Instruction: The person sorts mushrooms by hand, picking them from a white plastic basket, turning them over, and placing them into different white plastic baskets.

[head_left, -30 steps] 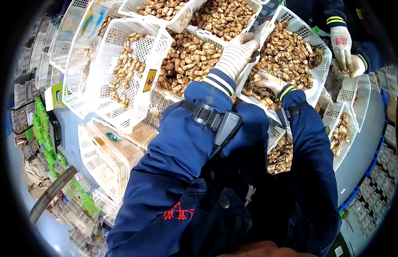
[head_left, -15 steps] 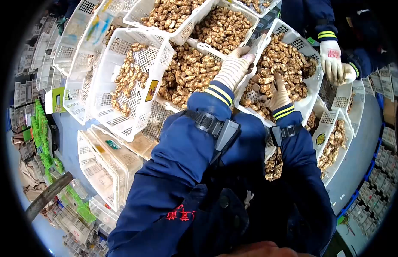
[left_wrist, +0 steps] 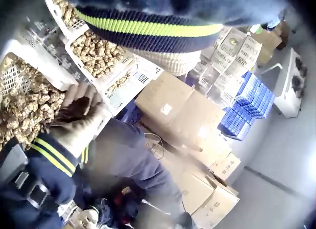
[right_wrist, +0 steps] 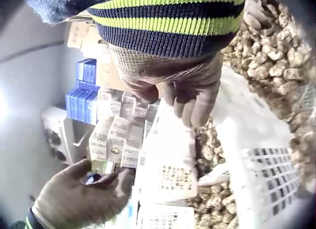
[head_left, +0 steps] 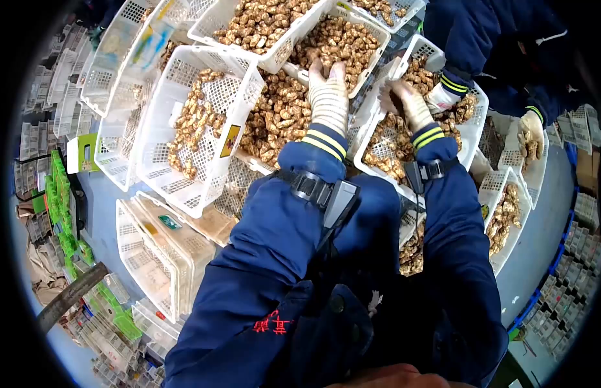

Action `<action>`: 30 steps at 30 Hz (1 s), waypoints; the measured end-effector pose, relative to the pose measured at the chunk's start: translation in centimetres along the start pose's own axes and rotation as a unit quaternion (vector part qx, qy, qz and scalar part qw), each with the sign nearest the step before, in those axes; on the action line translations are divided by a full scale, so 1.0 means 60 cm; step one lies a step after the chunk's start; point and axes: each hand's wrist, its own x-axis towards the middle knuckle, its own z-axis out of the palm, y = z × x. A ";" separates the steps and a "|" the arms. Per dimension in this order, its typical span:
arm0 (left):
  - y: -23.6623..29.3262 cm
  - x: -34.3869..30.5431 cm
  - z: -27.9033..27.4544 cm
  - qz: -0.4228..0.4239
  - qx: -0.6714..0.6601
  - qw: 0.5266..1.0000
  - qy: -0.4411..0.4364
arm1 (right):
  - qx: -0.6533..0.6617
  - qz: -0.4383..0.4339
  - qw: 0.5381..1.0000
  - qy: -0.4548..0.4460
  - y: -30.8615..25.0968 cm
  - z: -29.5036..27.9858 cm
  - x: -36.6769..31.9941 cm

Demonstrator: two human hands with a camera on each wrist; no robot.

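My left hand [head_left: 329, 97], in a striped off-white glove, reaches over the edge between two crates, above the far middle crate [head_left: 369, 83] of brown-and-white lumpy pieces. In the right wrist view its thumb and bent fingers stand apart, with nothing visible between them. My right hand [head_left: 413, 108] hovers over the near left part of the right crate [head_left: 468, 152], fingers loosely curled and no piece visible in them. Below it lie brown-and-white lumpy pieces [head_left: 388, 139]. Beside it another person's gloved hand [head_left: 441, 99] reaches into the same crate.
A tilted white crate [head_left: 216, 187] with a few pieces stands left, beside a heap of pieces [head_left: 281, 119]. The other person's second hand [head_left: 530, 136] hangs at right near a smaller crate [head_left: 507, 178]. Stacked empty crates [head_left: 155, 252] stand at lower left. Cardboard boxes [left_wrist: 177, 115] are piled beyond.
My left hand has left the right crate's rim and moved left to the far middle crate. My right hand has risen from the pieces. The other person's hand has come into the right crate.
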 end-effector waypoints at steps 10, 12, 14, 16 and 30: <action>0.010 -0.013 0.010 -0.031 -0.024 0.999 -0.031 | -0.639 0.106 0.759 -0.067 0.159 -0.076 -0.002; -0.009 -0.005 0.007 -0.007 -0.030 0.999 -0.045 | -0.672 0.100 0.723 -0.126 0.181 -0.067 0.002; -0.008 -0.008 0.011 -0.009 -0.059 0.997 -0.043 | -0.702 0.047 0.697 -0.141 0.232 -0.099 0.017; -0.009 -0.008 0.013 -0.014 -0.074 0.996 -0.049 | -0.715 0.012 0.680 -0.162 0.257 -0.124 0.042; 0.010 -0.028 0.014 -0.052 -0.069 0.993 -0.085 | -0.453 0.154 0.878 -0.016 0.322 -0.233 0.056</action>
